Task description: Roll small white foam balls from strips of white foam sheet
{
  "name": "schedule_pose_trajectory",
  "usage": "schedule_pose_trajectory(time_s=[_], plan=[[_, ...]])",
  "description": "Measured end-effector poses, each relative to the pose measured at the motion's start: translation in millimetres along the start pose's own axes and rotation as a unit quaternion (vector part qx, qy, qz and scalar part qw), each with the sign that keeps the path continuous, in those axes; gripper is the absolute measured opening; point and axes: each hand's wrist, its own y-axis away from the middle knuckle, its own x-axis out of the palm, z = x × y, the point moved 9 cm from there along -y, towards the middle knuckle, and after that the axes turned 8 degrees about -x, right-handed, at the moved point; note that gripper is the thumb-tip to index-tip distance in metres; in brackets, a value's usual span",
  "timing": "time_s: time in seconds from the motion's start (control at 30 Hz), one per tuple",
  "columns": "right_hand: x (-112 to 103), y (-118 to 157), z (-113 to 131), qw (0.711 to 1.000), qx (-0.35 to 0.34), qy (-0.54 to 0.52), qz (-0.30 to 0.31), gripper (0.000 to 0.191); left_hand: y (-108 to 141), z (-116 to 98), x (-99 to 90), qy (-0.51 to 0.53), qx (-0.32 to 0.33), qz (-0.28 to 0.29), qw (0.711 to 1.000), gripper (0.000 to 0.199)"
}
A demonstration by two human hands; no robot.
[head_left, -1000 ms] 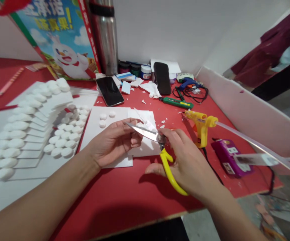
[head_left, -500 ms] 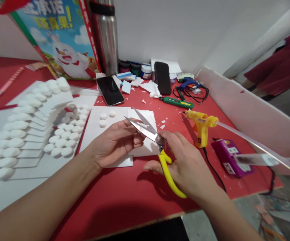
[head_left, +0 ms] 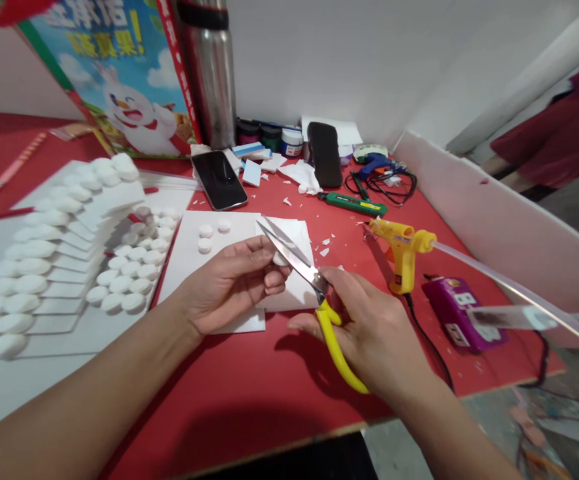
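Note:
My right hand point(head_left: 369, 327) grips a pair of scissors point(head_left: 337, 347) with yellow handles; their metal blades stand slightly apart and point to the upper left. Pinched in my left hand point(head_left: 239, 277) is a small white foam piece point(head_left: 280, 259), partly hidden by the fingers and the blades. The blades lie right at this piece. Under the hands are white boards point(head_left: 289, 293), and three small white discs rest on the left one, such as this disc point(head_left: 205, 246).
A stepped white model point(head_left: 64, 307) lined with white ovals stands at the left. To the right are a yellow glue gun point(head_left: 402, 250), a purple box point(head_left: 462, 313) and a green cutter point(head_left: 354, 204). Behind lie two phones point(head_left: 218, 179), a steel bottle point(head_left: 212, 80) and white scraps.
The scissor blades have shifted a little to the right and down over the white piece. A thin white strip seen between the blades before no longer shows there.

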Motion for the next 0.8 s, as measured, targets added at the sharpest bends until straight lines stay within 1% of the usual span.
schedule_pose_trajectory(time_s=[0.07,0.1,0.17,0.23,0.3,0.37,0.43,0.53,0.6,0.63,0.67,0.7,0.73,0.77,0.8], plan=[[-4.5,1.4,-6.7,0.999,0.034,-0.025,-0.005,0.054,0.0,0.5,-0.3,-0.004,-0.005,-0.007,1.0,0.006],[-6.6,2.3,-14.3,0.997,0.068,-0.033,-0.002,0.052,0.4,0.4,0.1,-0.004,-0.006,-0.008,1.0,0.005],[-8.5,5.2,-35.6,0.987,0.158,-0.028,0.027,0.047,1.6,-0.2,1.3,-0.004,-0.007,-0.007,1.0,0.003],[-9.0,7.7,-56.1,0.97,0.23,0.019,0.075,0.041,2.9,-0.7,1.0,-0.005,-0.009,-0.008,1.0,0.006],[-10.0,6.6,-70.1,0.953,0.258,0.105,0.117,0.037,3.5,-0.4,-1.3,-0.011,-0.014,-0.012,1.0,0.011],[-6.6,4.2,-77.8,0.937,0.265,0.173,0.15,0.036,3.0,0.1,-5.2,-0.022,-0.018,-0.024,0.999,0.016],[1.8,3.0,-79.3,0.924,0.263,0.206,0.183,0.032,2.1,-1.1,-8.7,-0.043,-0.011,-0.039,0.998,0.019],[11.1,-1.1,-69.1,0.915,0.231,0.237,0.23,0.029,1.3,-7.7,-11.2,-0.081,0.027,-0.059,0.995,0.018],[7.8,-9.4,-56.1,0.919,0.192,0.252,0.236,0.031,2.0,-13.7,-12.3,-0.115,0.057,-0.076,0.989,0.018],[3.7,-15.8,-48.8,0.927,0.172,0.245,0.225,0.033,2.9,-17.3,-12.9,-0.138,0.072,-0.088,0.984,0.019],[-2.2,-23.0,-42.6,0.94,0.158,0.226,0.201,0.034,4.2,-21.5,-13.2,-0.165,0.091,-0.1,0.977,0.019],[-8.1,-31.0,-37.0,0.958,0.147,0.181,0.167,0.032,5.9,-26.0,-12.8,-0.194,0.11,-0.111,0.968,0.021],[-11.7,-39.4,-31.6,0.977,0.13,0.106,0.131,0.03,8.0,-30.7,-11.8,-0.226,0.132,-0.121,0.958,0.022],[-11.4,-46.8,-27.7,0.988,0.114,0.004,0.103,0.028,10.2,-35.1,-10.4,-0.26,0.153,-0.13,0.945,0.024],[-7.4,-52.6,-26.4,0.984,0.109,-0.112,0.085,0.026,12.5,-39.2,-8.6,-0.295,0.174,-0.139,0.929,0.025]])
